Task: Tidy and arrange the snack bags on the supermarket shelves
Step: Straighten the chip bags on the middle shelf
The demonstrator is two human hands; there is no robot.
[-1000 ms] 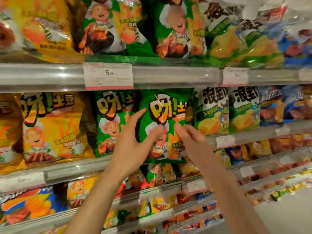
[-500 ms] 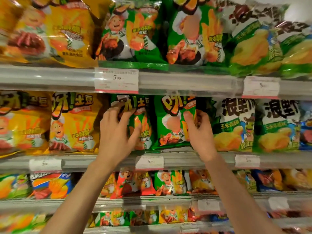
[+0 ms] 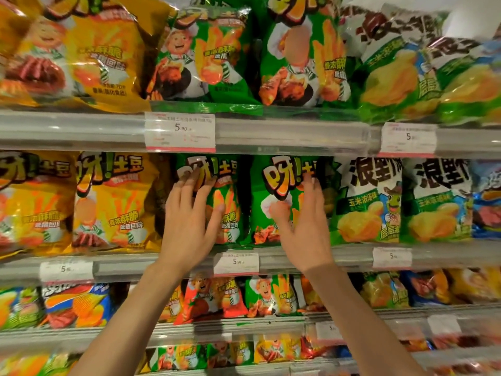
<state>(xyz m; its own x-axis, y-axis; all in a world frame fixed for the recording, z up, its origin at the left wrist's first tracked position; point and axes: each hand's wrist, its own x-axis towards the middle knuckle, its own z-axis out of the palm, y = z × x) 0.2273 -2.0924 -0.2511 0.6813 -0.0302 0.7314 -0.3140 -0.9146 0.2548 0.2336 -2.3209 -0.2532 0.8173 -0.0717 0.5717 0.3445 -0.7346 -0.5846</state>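
Price tags (image 3: pixel 180 132) (white, red-edged) front shelf rails (image 3: pixel 292 134).

Price tag (image 3: pixel 180 132) on upper shelf rail read "5.90". Lower tag (image 3: pixel 236 263) likewise "5.90". Green bag (image 3: pixel 282 196) bore "呀!土"; left green bag (image 3: pixel 225 196) "呀!土豆". Corn bag (image 3: pixel 366 202) read "玉米浓汤味", top logo possibly "浪味".

The middle metal shelf rail (image 3: pixel 298 260) carries two upright green foil snack bags, the left green bag (image 3: pixel 225 202) touching the right green bag (image 3: pixel 267 196). The left hand (image 3: pixel 187 226) lies flat on the former, the right hand (image 3: pixel 303 226) on the latter. Yellow foil snack bags (image 3: pixel 113 202) stand left of this pair; green-and-white crisp bags (image 3: pixel 368 202) stand right.
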